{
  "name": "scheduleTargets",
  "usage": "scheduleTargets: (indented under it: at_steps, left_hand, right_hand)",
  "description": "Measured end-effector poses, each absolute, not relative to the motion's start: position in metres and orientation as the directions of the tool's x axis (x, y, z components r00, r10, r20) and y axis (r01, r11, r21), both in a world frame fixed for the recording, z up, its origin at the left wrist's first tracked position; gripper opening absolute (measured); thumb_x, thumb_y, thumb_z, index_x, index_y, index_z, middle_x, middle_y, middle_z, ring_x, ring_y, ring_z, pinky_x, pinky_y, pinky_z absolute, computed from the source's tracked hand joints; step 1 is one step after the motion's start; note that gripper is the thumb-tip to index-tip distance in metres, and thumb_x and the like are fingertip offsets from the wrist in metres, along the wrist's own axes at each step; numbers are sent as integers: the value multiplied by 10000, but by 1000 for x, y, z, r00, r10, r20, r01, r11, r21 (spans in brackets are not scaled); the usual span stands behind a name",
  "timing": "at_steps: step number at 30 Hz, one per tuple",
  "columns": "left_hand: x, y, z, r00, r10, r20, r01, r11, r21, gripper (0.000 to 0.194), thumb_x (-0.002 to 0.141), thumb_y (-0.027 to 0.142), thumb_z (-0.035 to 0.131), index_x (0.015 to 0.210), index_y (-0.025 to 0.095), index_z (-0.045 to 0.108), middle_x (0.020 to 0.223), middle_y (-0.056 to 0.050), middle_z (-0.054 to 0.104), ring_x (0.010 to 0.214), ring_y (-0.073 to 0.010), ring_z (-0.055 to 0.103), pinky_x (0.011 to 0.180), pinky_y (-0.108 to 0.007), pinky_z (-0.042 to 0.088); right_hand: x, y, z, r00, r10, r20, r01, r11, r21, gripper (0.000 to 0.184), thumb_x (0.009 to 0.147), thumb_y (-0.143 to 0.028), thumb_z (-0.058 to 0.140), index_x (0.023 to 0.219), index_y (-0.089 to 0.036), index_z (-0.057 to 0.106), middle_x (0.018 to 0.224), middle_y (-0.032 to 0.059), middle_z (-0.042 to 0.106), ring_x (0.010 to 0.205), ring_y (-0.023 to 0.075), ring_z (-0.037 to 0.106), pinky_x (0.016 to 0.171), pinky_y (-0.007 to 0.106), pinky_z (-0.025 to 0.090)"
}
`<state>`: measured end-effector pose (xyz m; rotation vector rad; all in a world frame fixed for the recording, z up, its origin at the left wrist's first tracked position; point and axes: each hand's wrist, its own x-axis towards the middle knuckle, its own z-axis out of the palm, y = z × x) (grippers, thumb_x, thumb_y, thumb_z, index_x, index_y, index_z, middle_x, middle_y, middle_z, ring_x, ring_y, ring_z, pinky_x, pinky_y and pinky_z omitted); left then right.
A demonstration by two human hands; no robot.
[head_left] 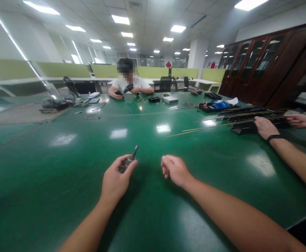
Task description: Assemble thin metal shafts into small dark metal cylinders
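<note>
Between the thumb and fingers of my left hand [117,178] is a short grey metal cylinder with a thin shaft [131,159], the shaft tilted up and to the right. My fingers hide part of the cylinder, so its exact kind does not show. To the right, apart from it, my right hand [174,169] is closed above the green tabletop [147,206], its fingers curled inward. Whatever those fingers hold, if anything, is hidden.
Across the table a person [132,84] holds a power drill [128,88]. At right, a co-worker's hands [265,127] are at thin long rods [210,126] lying over black metal channels [241,128]. A white box [170,99] and black trays [154,99] lie at the back.
</note>
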<state>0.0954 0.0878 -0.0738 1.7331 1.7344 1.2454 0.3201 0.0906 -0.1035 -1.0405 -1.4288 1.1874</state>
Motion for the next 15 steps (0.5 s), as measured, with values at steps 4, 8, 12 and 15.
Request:
scheduleTargets:
  at_steps: [4, 8, 12, 15]
  left_hand:
    - [95, 87, -74, -185, 971, 153, 240, -107, 965, 582, 747, 606, 660, 1132, 175, 594, 1109, -101, 692, 1052, -251, 644, 1001, -382, 472]
    - [92, 81, -64, -170, 980, 101, 139, -77, 987, 585, 741, 562, 717, 1121, 148, 552, 1160, -154, 675, 1110, -273, 635, 1066, -446, 443]
    - [74, 68, -44, -117, 982, 150, 343, -101, 934, 559, 755, 584, 697, 1101, 160, 585, 1186, -136, 671, 1117, -278, 636, 997, -427, 508]
    - [39, 48, -37, -152, 957, 249, 649, -93, 755, 513, 786, 618, 642, 1068, 190, 621, 1014, -53, 732, 920, -245, 704, 801, -358, 590]
  right_hand:
    - [320, 93, -107, -160, 974, 159, 7, 163, -987, 434, 964, -516, 411, 728, -172, 533, 549, -23, 536, 434, 98, 507, 438, 206, 396]
    - [318, 94, -105, -194, 968, 162, 17, 168, -986, 439, 959, -523, 420, 719, -171, 523, 544, -25, 535, 432, 95, 506, 433, 201, 391]
    - [316, 94, -103, -221, 962, 162, 19, 170, -985, 436, 955, -524, 432, 716, -170, 520, 536, -33, 528, 423, 85, 499, 433, 189, 391]
    - [315, 96, -102, -224, 962, 157, 24, 166, -986, 419, 958, -501, 436, 717, -169, 518, 526, -36, 524, 413, 82, 497, 418, 181, 383]
